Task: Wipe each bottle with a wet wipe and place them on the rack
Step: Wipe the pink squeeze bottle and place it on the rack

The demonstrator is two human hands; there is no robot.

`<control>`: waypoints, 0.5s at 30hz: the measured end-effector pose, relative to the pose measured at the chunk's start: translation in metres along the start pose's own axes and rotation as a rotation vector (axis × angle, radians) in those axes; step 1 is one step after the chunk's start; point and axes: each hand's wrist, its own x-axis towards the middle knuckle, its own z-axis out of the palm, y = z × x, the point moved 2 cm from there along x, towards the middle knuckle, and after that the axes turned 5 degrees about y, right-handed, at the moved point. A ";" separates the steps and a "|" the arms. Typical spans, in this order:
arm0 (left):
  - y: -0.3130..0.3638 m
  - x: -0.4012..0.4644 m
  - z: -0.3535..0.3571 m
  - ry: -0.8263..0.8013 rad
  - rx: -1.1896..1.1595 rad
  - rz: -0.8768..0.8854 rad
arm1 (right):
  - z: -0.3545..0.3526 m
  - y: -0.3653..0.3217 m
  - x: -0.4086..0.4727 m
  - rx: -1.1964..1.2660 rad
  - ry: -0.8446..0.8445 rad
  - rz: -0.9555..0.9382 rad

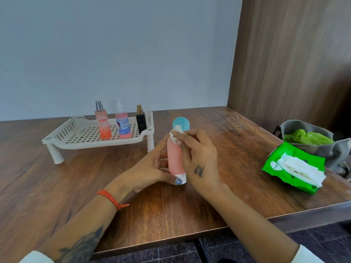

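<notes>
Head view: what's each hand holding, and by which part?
Left hand grips the pink bottle by its lower body. Right hand pinches a wet wipe against its upper end.

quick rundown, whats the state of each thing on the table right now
pink tube: held by the left hand, not on the rack
wet wipe: pressed to the tube's top by the right hand
white rack: three bottles standing in it
Engage bottle: upright
pink spray bottle: upright
black bottle: upright
green wipes pack: open, wipes sticking out
grey bag: open
</notes>
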 end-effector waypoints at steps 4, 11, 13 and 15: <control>0.001 0.000 0.000 -0.002 0.030 -0.004 | -0.006 0.004 -0.001 0.033 0.006 0.118; 0.000 0.000 0.000 -0.015 0.019 -0.006 | -0.011 0.001 -0.007 -0.041 -0.086 -0.060; 0.000 -0.001 0.000 -0.010 -0.006 -0.011 | -0.010 -0.006 -0.009 -0.083 -0.149 -0.233; 0.000 -0.002 0.000 -0.017 0.007 0.001 | -0.009 -0.011 -0.009 -0.126 -0.190 -0.378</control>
